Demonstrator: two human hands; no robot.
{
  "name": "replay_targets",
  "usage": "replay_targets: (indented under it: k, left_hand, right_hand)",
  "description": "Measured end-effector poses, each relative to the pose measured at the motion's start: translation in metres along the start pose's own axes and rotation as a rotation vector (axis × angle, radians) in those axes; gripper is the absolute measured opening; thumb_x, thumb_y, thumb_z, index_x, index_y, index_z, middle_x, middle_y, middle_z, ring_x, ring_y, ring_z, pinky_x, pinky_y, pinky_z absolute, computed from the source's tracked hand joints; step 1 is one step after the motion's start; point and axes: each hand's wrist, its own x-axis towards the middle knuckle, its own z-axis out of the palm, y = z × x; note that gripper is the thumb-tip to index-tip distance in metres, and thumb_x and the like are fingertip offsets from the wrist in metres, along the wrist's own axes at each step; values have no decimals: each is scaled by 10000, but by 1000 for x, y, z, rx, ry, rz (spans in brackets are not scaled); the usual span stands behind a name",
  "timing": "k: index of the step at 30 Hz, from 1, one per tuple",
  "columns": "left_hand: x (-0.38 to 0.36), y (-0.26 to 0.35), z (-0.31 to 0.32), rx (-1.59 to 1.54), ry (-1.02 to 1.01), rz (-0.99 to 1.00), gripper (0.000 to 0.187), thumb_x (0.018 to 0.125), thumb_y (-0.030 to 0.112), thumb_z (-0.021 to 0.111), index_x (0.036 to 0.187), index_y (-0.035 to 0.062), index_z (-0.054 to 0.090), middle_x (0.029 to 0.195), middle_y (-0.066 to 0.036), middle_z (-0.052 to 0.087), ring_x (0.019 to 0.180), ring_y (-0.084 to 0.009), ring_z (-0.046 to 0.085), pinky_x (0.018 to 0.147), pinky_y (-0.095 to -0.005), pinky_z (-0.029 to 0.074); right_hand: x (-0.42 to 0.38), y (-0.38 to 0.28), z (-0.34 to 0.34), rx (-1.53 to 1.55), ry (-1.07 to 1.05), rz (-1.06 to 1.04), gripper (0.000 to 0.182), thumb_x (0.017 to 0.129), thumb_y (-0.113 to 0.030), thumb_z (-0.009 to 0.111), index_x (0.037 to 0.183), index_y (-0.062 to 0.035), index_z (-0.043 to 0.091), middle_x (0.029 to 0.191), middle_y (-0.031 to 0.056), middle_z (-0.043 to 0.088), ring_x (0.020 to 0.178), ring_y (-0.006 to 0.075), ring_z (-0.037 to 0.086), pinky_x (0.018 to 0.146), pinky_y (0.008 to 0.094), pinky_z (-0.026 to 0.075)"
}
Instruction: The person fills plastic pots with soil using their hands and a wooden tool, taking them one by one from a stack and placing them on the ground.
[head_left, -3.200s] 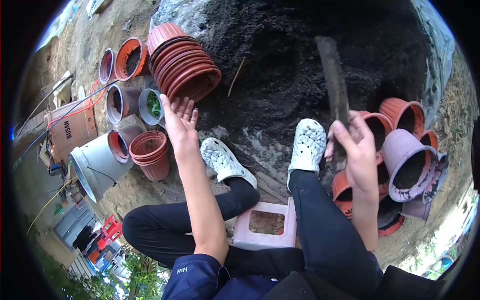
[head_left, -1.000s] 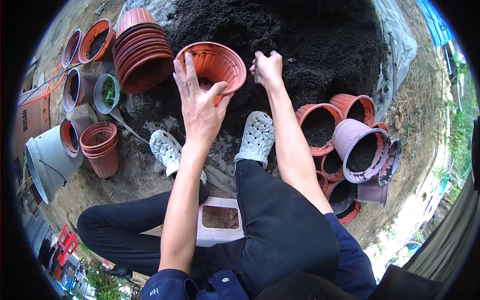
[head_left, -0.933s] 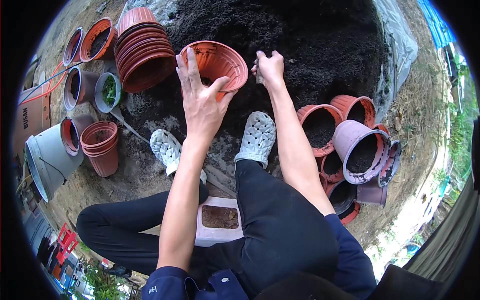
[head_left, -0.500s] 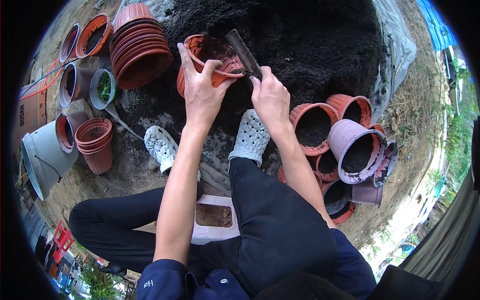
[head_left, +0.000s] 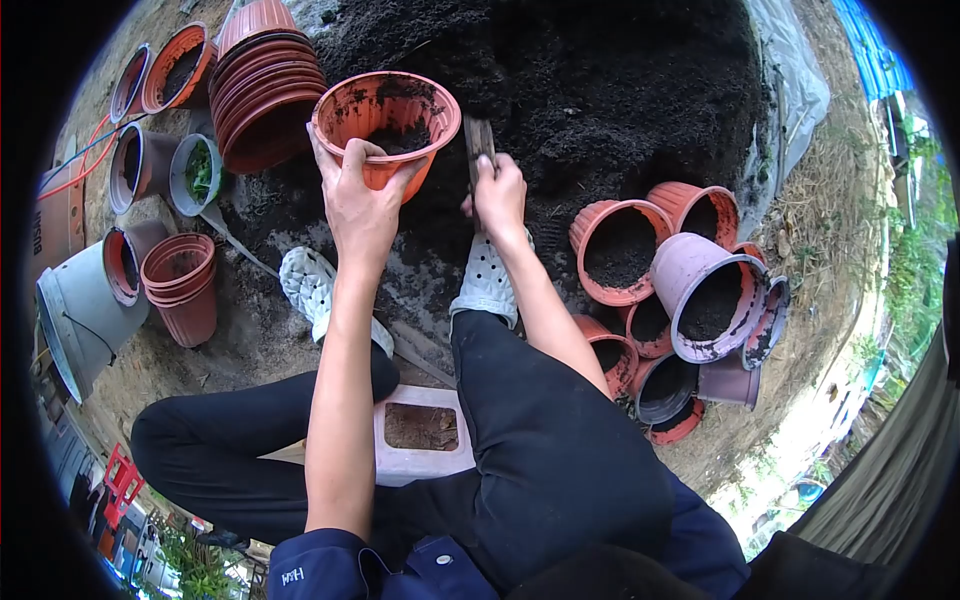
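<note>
My left hand (head_left: 362,205) grips the near rim of an orange plastic plant pot (head_left: 418,178), thumb and fingers on its edge. The pot stands nearly upright, its mouth toward me, with dark soil stuck to the inner wall and some at the bottom. In my right hand (head_left: 500,200) is a flat, soil-stained wooden stick (head_left: 479,140), held upright just right of the pot and apart from it. Its lower end is partly hidden by my fingers. Beyond both hands lies a heap of dark soil (head_left: 610,90).
Stacked brown-orange pots (head_left: 265,95) lie at upper left, near a grey pot with green leaves (head_left: 200,172). Several soil-lined pots, including a pinkish one (head_left: 690,270), cluster at right. A grey bucket (head_left: 80,320) lies at left. A white block (head_left: 425,465) sits between my legs.
My left hand has moved left and turned the pot from tilted sideways to nearly upright. The stick has come away from the pot's rim, lower and more vertical.
</note>
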Motion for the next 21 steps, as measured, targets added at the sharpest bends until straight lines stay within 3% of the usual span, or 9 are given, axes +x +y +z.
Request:
replay_targets:
  k: [1, 5, 9, 11, 15, 17, 18, 19, 21]
  left_hand:
    - [-1, 0, -1, -1, 20, 6, 394, 805, 230, 903, 976, 36, 605, 1518, -267, 428, 1371, -430, 500, 1121, -469, 421]
    - [-6, 0, -7, -7, -13, -33, 386, 803, 226, 902, 959, 32, 607, 1523, -258, 428, 1373, -428, 502, 1109, -468, 434]
    - [-10, 3, -12, 7, -13, -21, 372, 798, 215, 899, 931, 32, 604, 1479, -236, 461, 1343, -415, 530, 1082, -468, 459]
    - [-8, -1, -14, -1, -77, -47, 384, 785, 246, 905, 919, 43, 608, 1589, -290, 354, 1359, -491, 519, 1039, -513, 508]
    - [3, -1, -12, 1, -113, -63, 376, 782, 252, 902, 913, 52, 612, 1615, -291, 334, 1328, -479, 559, 1021, -511, 521]
    - [11, 1, -11, 84, -128, 47, 378, 767, 259, 905, 909, 62, 617, 1636, -307, 305, 1312, -473, 578, 1013, -511, 527]
    - [15, 4, -11, 17, -185, 0, 359, 763, 217, 897, 928, 50, 625, 1648, -296, 294, 1492, -456, 392, 1130, -489, 439]
    - [18, 4, -9, 17, -192, 5, 359, 763, 217, 897, 928, 50, 625, 1648, -296, 294, 1492, -456, 392, 1130, -489, 439]
    - [23, 2, -4, 86, -180, 118, 381, 737, 271, 917, 910, 81, 636, 1634, -341, 290, 1333, -500, 548, 1036, -521, 510]
  right_hand:
    - [23, -6, 8, 21, 47, -37, 308, 1080, -226, 511, 1015, 62, 596, 594, 137, 646, 463, 229, 664, 423, 380, 501]
    - [95, -51, 29, 144, 136, -68, 271, 1026, -116, 521, 965, 144, 566, 688, 208, 688, 535, 282, 718, 454, 390, 565]
    - [102, -58, 32, 96, 151, -91, 262, 1006, -96, 521, 1013, 163, 558, 721, 230, 695, 538, 287, 719, 451, 377, 568]
    - [98, -48, 21, 133, 104, -137, 293, 1006, -111, 533, 1066, 174, 566, 735, 227, 704, 533, 279, 717, 459, 371, 571]
    - [62, -50, -12, -36, 36, -227, 278, 1013, -139, 521, 1110, 113, 586, 717, 199, 703, 513, 244, 706, 492, 376, 573]
    - [38, -52, -26, -150, -12, -243, 242, 1012, -144, 524, 1134, 49, 604, 791, 212, 728, 581, 298, 731, 557, 412, 592]
    - [31, -46, -30, -393, 72, -533, 216, 1011, -141, 534, 1130, 25, 606, 836, 215, 732, 641, 341, 732, 590, 440, 593]
    - [19, -47, -33, -638, 158, -820, 192, 1010, -137, 545, 1127, 1, 607, 881, 217, 736, 701, 384, 733, 624, 468, 594]
    - [-4, -44, -43, -708, 86, -773, 160, 1020, -145, 557, 1108, -19, 598, 925, 212, 730, 790, 434, 713, 657, 508, 583]
